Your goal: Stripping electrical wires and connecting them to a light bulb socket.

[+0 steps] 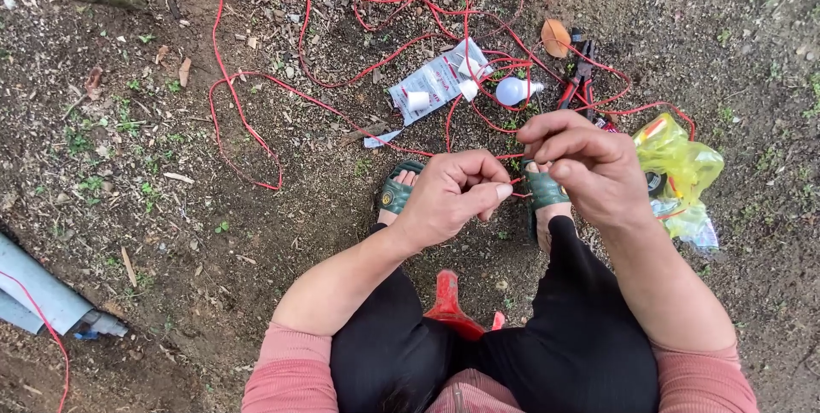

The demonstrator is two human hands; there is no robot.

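At the lower left of the frame I see a grey pipe (38, 289) on the dirt. Centre frame, my left hand (448, 195) pinches the red wire (256, 135), which loops across the upper ground. My right hand (589, 165) appears to pinch that wire too, beside a yellow plastic bag (679, 161).

Red wire (256, 88) on bare soil (171, 234)
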